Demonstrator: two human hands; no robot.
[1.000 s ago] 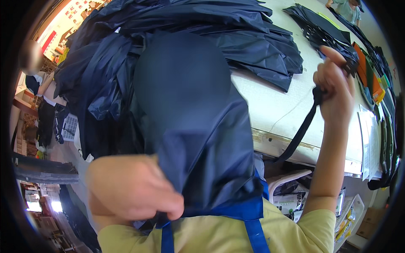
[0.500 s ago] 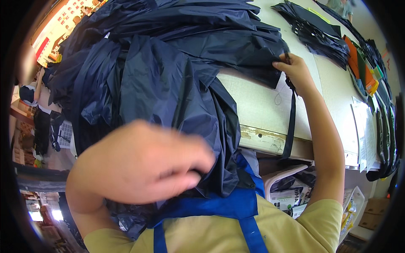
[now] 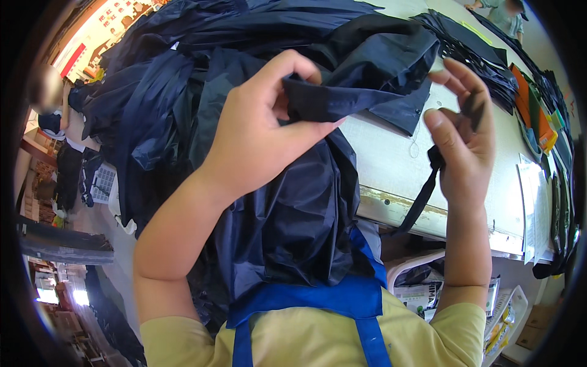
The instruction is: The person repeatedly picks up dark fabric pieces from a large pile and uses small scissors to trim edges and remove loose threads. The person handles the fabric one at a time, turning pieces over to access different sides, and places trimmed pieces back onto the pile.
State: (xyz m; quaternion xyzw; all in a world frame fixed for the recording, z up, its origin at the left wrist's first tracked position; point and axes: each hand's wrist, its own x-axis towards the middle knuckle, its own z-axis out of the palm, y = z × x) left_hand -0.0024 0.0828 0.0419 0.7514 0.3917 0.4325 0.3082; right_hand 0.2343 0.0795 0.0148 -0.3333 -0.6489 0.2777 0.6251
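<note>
Dark navy garment (image 3: 287,220): in the head view, the only one I have, it hangs from my left hand down over my lap and the blue apron (image 3: 318,300), and its upper part runs back onto the heap of the same dark fabric (image 3: 202,73) piled across the table (image 3: 391,165). My left hand (image 3: 257,140) is clenched on a folded edge of it, thumb on top and fingers curled beneath, holding that edge up at the middle of the picture. My right hand (image 3: 465,134) is close by, level with it, and pinches a narrow black strap (image 3: 422,196) between thumb and fingers; the strap drops straight down past the table's front edge. The pinched fold runs left to right, pointing from the left hand towards the right one, so the gap between the fold's free end and the strap is what matters; the left hand is the nearer to the garment's bulk.

The cloth is thin, slightly glossy and creased, like light waterproof material. The strap is flat and matte. The tabletop is pale and worn, its front edge chipped. Further dark pieces (image 3: 477,55) lie beyond on the right, beside orange and green items (image 3: 538,116).
</note>
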